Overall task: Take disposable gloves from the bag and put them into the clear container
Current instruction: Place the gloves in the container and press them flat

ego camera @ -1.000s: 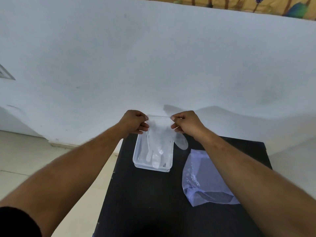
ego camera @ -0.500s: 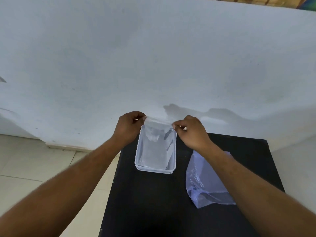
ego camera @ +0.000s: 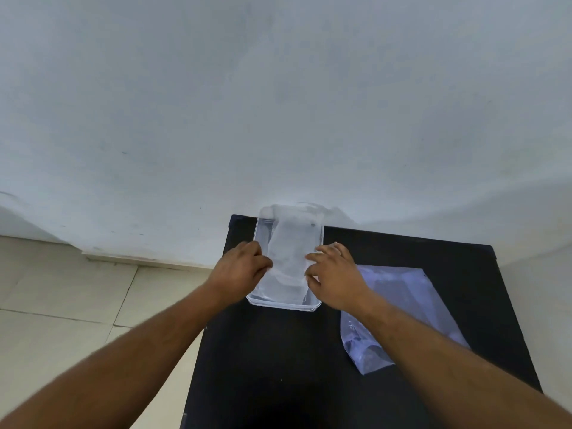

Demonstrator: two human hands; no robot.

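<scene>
A clear rectangular container (ego camera: pixel 259 226) stands at the far left part of the black table (ego camera: pixel 278 360). A thin translucent disposable glove (ego camera: pixel 291 246) lies flat inside it. My left hand (ego camera: pixel 241 269) rests at the container's left rim, fingertips touching the glove's left edge. My right hand (ego camera: pixel 332 274) is at the right rim, fingers spread and touching the glove's right edge. Whether either hand still pinches the glove is unclear. The pale bluish plastic bag (ego camera: pixel 399 305) lies flat to the right, partly under my right forearm.
A white wall (ego camera: pixel 278 103) rises just behind the table's far edge. Tiled floor (ego camera: pixel 62 305) lies to the left of the table. The table's left edge runs close beside the container.
The glove was held up stretched between both hands; it has been lowered and now lies in the container. Both hands came down and toward me along the container's sides.
</scene>
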